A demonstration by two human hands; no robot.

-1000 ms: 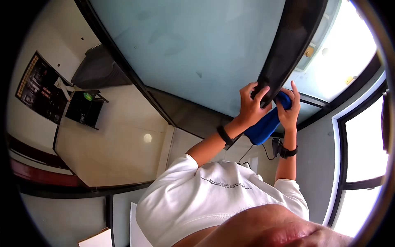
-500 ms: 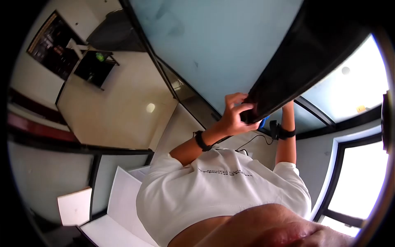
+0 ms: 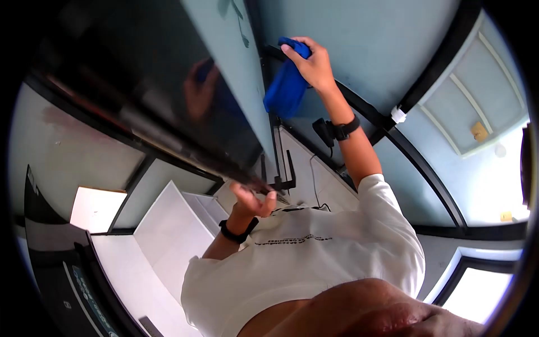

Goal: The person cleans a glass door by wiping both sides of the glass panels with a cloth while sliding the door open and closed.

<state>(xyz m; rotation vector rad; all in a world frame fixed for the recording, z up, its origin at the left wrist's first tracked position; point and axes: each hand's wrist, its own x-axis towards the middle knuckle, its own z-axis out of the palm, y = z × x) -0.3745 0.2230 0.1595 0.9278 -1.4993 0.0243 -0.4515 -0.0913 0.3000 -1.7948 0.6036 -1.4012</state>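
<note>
The right hand (image 3: 311,60), at 12 o'clock, is closed with thumb and fingers around the top of a blue cloth (image 3: 287,92), which hangs down towards 6 o'clock. The left hand (image 3: 254,201), just below the centre towards 7 o'clock, is curled at the near end of a dark panel (image 3: 149,78); it seems to grip the edge, though blur hides the fingertips. The panel stretches off towards 10 o'clock, its face mirroring a hand and some blue.

The cloth looks light, soft and limp, best gathered at its bunched top. The panel looks stiff, smooth and perhaps slippery, likely to smudge or scratch; its rim is the safer hold.
</note>
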